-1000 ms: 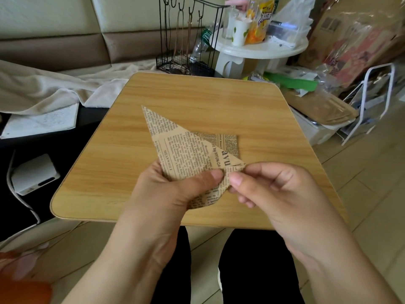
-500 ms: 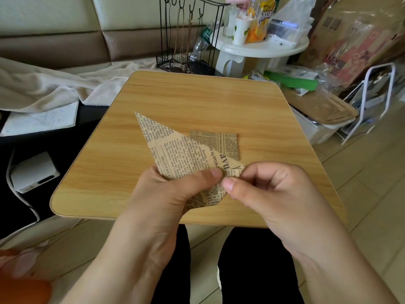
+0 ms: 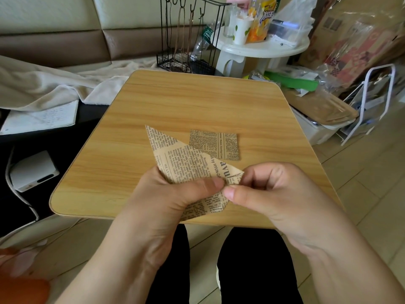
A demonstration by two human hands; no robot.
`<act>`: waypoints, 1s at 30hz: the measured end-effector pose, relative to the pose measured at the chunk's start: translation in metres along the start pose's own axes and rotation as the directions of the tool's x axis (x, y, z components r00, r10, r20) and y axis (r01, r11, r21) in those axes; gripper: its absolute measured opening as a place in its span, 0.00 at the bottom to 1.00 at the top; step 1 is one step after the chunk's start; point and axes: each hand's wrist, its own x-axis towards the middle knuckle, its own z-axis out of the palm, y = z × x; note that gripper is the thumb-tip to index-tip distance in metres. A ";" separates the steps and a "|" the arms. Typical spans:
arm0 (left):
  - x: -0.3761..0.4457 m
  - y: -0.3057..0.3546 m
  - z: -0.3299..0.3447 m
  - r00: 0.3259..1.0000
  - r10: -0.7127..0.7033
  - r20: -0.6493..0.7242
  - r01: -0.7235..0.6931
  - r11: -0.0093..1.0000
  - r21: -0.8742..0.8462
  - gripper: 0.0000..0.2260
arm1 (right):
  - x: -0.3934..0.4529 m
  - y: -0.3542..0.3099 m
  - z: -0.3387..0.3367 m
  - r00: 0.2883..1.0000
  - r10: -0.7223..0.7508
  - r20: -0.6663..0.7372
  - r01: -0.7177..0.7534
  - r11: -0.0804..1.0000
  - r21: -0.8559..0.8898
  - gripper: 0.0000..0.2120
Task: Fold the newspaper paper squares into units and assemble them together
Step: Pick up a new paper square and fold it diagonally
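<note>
A folded newspaper-print unit, long and pointed, is held above the near half of the wooden table. My left hand grips its lower middle, thumb pressed on top. My right hand pinches the unit's right corner between thumb and curled fingers, right beside my left thumb. The unit's far tip points up and left; its near tip sticks out below my hands. A second, smaller folded newspaper piece lies flat on the table just beyond my hands.
Left of the table lie a beige cloth, a paper sheet and a white box with cables. Behind stand a black wire rack and a white round side table with cups. Cluttered boxes sit at right.
The unit has swung down to the right, baring more of the flat piece behind it. My right thumb has closed in beside my left thumb.
</note>
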 end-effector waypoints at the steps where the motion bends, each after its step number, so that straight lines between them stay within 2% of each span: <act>1: 0.000 0.000 0.001 1.000 0.008 -0.001 -0.008 1.000 0.005 0.17 | 0.000 0.001 -0.001 1.000 0.000 -0.005 0.000 1.000 -0.002 0.15; 4: 0.000 -0.001 0.002 1.000 0.023 -0.009 -0.023 1.000 -0.002 0.15 | -0.001 0.002 -0.002 1.000 -0.013 0.006 0.013 1.000 0.011 0.14; 9: -0.001 -0.001 0.002 0.999 0.032 -0.017 -0.032 0.999 -0.002 0.19 | -0.005 -0.002 -0.006 0.999 -0.037 -0.034 0.042 0.986 0.159 0.14; 14: -0.002 -0.001 0.003 0.999 0.041 -0.020 -0.041 0.999 -0.016 0.19 | -0.005 -0.003 -0.005 0.998 -0.050 -0.049 0.057 0.987 0.150 0.08; 20: -0.002 -0.002 0.003 0.999 0.044 -0.020 -0.044 0.999 -0.022 0.17 | -0.003 -0.003 -0.003 0.997 -0.043 -0.071 0.052 0.990 0.133 0.13; 26: -0.001 -0.004 0.000 0.999 0.031 -0.041 -0.031 1.000 0.003 0.19 | -0.002 -0.001 -0.003 0.997 -0.033 -0.067 0.041 0.993 0.113 0.11; 30: 0.000 -0.005 0.000 0.998 0.028 -0.064 -0.028 1.000 0.002 0.19 | -0.004 -0.001 -0.001 0.999 -0.010 -0.049 0.018 0.985 0.172 0.10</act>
